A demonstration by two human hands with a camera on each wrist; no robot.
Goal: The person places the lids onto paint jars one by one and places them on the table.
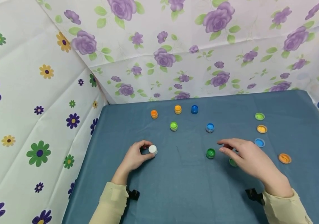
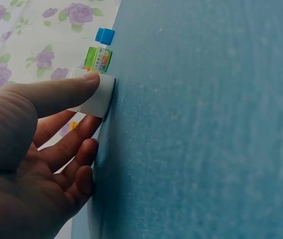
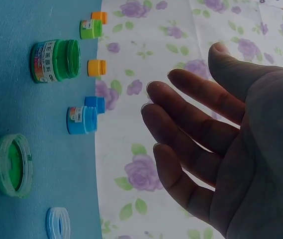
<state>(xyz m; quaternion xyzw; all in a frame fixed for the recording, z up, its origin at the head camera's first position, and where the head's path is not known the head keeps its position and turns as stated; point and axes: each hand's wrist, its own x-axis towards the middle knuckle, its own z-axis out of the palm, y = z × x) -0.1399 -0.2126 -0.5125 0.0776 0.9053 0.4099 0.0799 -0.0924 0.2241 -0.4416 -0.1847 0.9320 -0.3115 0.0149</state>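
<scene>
White jar (image 1: pixel 153 150) sits upright on the blue tabletop (image 1: pixel 176 189), with our left hand (image 1: pixel 134 156) between eight and nine o'clock of it, thumb and fingers pinching its sides narrowly. Its flat top looks capped to us. To hold it well, we would keep that pinch light and low, base flat, so nothing tips. From this jar, the orange jar (image 1: pixel 154 114) stands at twelve o'clock, the light green jar (image 1: pixel 173 126) between one and two, the yellow jar (image 1: pixel 177 109) near one, the dark blue jar (image 1: pixel 194 109) between one and two, farther out. The light blue jar (image 1: pixel 210 128) is between two and three, the dark green jar (image 1: pixel 210 153) at three; these six show no lids on. Past them lies the green lid (image 3: pixel 13 165), which we would clear with a raised wrist. Our right hand (image 1: pixel 247 157) hovers near it, fingers loosely bent, holding nothing. From that hand, the light green lid (image 1: pixel 259 116) and yellow lid (image 1: pixel 261 129) are near one o'clock, the blue lid (image 1: pixel 259 142) between one and two, the orange lid (image 1: pixel 284 158) at three.
</scene>
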